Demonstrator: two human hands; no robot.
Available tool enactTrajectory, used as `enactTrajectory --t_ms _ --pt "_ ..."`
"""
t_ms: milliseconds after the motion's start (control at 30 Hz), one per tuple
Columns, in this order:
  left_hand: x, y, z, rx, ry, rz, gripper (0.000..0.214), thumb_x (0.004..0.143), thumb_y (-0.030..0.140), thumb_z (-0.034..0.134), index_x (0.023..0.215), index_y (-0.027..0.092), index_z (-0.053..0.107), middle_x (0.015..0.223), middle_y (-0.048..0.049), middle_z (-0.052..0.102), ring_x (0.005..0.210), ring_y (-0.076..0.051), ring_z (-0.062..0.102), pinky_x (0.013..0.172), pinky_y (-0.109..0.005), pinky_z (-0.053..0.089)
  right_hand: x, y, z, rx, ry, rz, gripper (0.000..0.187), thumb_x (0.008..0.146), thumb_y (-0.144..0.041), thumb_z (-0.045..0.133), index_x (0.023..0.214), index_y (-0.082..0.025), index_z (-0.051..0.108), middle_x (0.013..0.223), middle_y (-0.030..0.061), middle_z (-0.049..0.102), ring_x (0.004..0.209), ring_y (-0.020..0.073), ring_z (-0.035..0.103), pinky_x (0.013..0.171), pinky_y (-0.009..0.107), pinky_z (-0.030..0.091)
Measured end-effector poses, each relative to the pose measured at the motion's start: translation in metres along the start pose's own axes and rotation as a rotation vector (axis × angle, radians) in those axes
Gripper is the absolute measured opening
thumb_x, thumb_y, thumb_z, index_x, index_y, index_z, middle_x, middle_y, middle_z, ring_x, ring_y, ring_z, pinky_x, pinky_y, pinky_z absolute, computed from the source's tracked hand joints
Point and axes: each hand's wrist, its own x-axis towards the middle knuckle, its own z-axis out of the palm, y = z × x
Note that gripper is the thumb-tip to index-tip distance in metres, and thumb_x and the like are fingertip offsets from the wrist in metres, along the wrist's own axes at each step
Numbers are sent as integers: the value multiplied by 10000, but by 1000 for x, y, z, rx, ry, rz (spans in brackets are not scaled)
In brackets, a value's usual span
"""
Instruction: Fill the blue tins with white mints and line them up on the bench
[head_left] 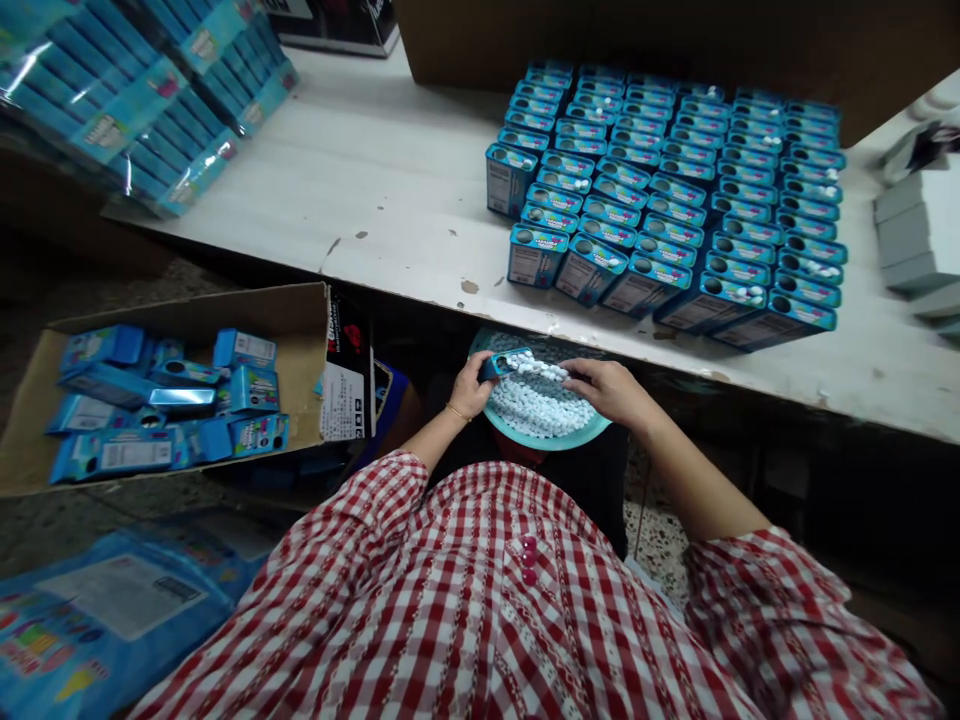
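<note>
My left hand (468,390) grips a small blue candy tin (492,367) at the left side of a turquoise bowl (561,441). The tin is tilted, with its dark opening showing. Small white candies (541,412) lie in a heap in the bowl, which sits low in front of my body. Over the bowl, my right hand (611,390) has its fingers pinched at the right end of a raised line of white candies that reaches to the tin. What those fingers hold beneath the candies is hidden.
Rows of upright blue tins (667,190) stand on the white table (360,190), some with white candies on top. To the left, a cardboard box (304,390) contains loose tins. Wrapped packs (142,110) lie at the table's left end, and a blue bag (127,600) lies below.
</note>
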Motion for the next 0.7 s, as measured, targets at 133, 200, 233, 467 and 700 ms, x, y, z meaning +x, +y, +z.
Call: enactTrajectory --t_ms 133,200,233,467,700 --pt "1 4 5 30 -44 48 388 680 158 550 1065 196 521 1032 -56 588 956 -204 566 878 -350 454 6 -37 -16 -330 -94 43 349 849 -366 464 1154 -262 598 1066 61 671 933 228 605 766 318 424" --pt "1 5 5 44 -57 73 388 677 146 532 1061 197 526 1036 -58 585 970 -207 560 889 -355 448 8 -53 -20 -436 -122 41 326 860 -347 434 1109 -241 616 1021 85 676 894 231 613 742 322 421" --pt "1 4 5 48 -61 81 391 676 142 524 1063 197 526 1042 -59 582 979 -209 557 895 -359 445 9 -60 -22 -472 -132 42 316 864 -332 422 1080 -224 626 996 100 676 873 232 617 732 324 419" --pt "-2 3 -8 69 -41 129 398 677 140 502 1071 195 523 1063 -70 579 1006 -217 551 907 -372 439 -2 -69 -36 -516 -101 48 300 878 -314 398 1044 -198 620 967 119 668 827 240 626 694 324 415" --pt "-5 20 -39 272 -99 239 441 661 69 475 1075 204 548 1099 -70 598 1043 -230 541 965 -415 388 -13 -34 -25 -491 -81 76 350 881 -376 405 1167 -293 589 1071 53 661 847 218 627 659 298 432"
